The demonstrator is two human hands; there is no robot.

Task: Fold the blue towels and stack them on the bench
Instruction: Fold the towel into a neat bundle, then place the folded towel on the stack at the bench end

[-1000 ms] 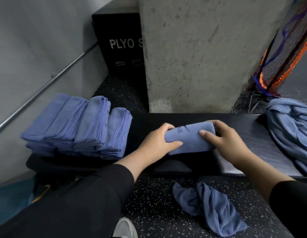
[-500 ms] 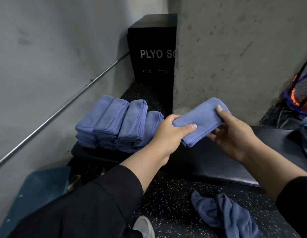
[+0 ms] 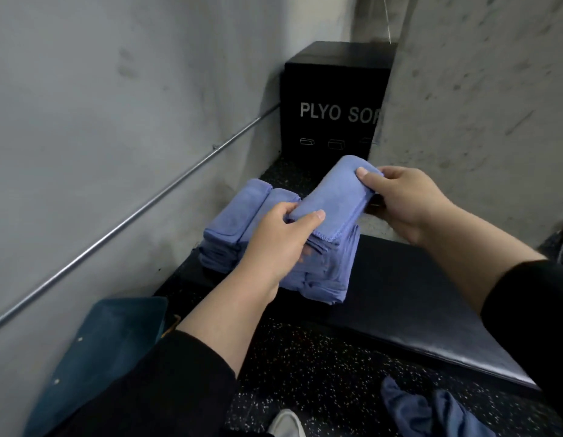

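Blue, soft and folded into a thick pad, the towel (image 3: 329,197) hangs between my two grips: left hand (image 3: 273,238) pinching its near end, right hand (image 3: 400,200) its far end, to keep the folds flat. Just under it sits the stack (image 3: 229,222) on the bench (image 3: 400,294); I think it isn't touching yet.

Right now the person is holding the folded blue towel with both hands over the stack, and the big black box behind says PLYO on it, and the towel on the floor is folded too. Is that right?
Almost. The towel on the floor is not folded; the head view shows it crumpled. The rest holds: the left hand and right hand hold the folded blue towel over the stack, and the black box reads PLYO.
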